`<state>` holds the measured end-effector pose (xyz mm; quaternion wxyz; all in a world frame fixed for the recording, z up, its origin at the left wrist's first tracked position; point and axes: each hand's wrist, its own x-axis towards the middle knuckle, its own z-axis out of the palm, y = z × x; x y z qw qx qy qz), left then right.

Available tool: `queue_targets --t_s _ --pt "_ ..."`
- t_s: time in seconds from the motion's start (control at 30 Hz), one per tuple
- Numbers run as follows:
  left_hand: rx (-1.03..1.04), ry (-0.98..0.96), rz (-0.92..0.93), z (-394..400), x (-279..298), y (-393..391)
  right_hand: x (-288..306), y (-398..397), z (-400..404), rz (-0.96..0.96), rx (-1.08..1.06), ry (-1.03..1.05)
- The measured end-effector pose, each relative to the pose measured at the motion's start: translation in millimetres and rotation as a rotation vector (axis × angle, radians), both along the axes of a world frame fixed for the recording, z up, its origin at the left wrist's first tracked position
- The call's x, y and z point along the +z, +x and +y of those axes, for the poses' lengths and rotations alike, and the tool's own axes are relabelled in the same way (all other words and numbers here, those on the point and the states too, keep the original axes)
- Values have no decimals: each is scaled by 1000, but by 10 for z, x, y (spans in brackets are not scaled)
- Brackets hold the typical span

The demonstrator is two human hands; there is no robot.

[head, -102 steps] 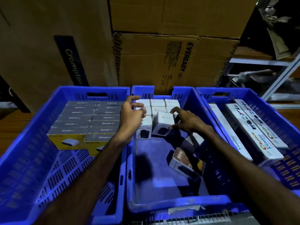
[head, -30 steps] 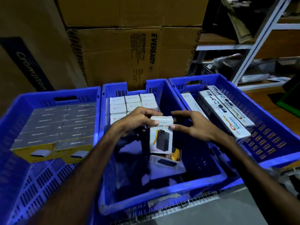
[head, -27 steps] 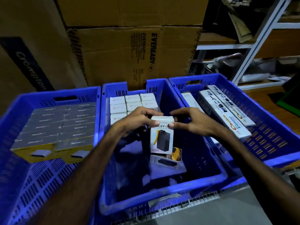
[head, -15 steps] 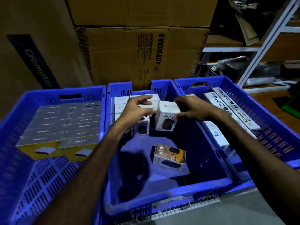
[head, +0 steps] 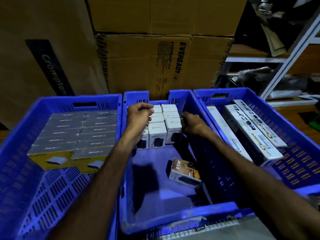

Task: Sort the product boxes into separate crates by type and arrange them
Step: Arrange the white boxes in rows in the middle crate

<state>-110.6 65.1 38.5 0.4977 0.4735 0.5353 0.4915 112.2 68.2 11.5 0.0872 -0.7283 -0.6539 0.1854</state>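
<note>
Middle crate (head: 173,220): blue, holding white boxes (head: 156,135) packed upright in rows against its far wall, probably so that more of the type fit in front.
Box just set: the front-right white box (head: 173,129) stood at the right end of the front row, touching its neighbour, its face reading partly "HALLEY".
Right hand (head: 192,124): pressed against the right side of that box with fingers curled at its edge, apparently nudging it square into the row; whether it gripped or only pushed, I could not tell.
Left hand (head: 138,115): loosely clenched over the left part of the rows, knuckles up, holding nothing that could be seen; it seemed to steady the stack against the push.
Stray box (head: 184,171): lay tilted on the crate floor, apart from the rows, marked "65W"; a different print, so likely due for another place.
Left crate (head: 110,98): grey-topped boxes (head: 74,134) with yellow sides in two tidy columns, each reading "UBICARE" or similar, too small to be sure.
Right crate (head: 294,186): long white boxes (head: 251,134) laid lengthwise, with red "Choice" lettering.
Behind: brown cartons printed "EVEREADY" (head: 178,58) and "Crompton" (head: 53,73).
</note>
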Motion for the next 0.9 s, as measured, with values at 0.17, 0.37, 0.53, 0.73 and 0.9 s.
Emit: queue_targets --t_s 0.17,0.37,0.53,0.73,0.9 --pt "-14 -1 -26 3 10 5 -226 -32 -67 167 -130 41" --pt "-3 -4 -3 2 -9 -8 -352 -21 -53 196 -132 -2" --pt "15 -2 25 13 -12 -43 -269 35 -39 327 -97 -83" --pt "17 11 24 51 -8 -60 -104 -12 -56 552 -210 -35" --pt "15 9 34 57 -4 -82 -53 31 -60 431 -185 -82"
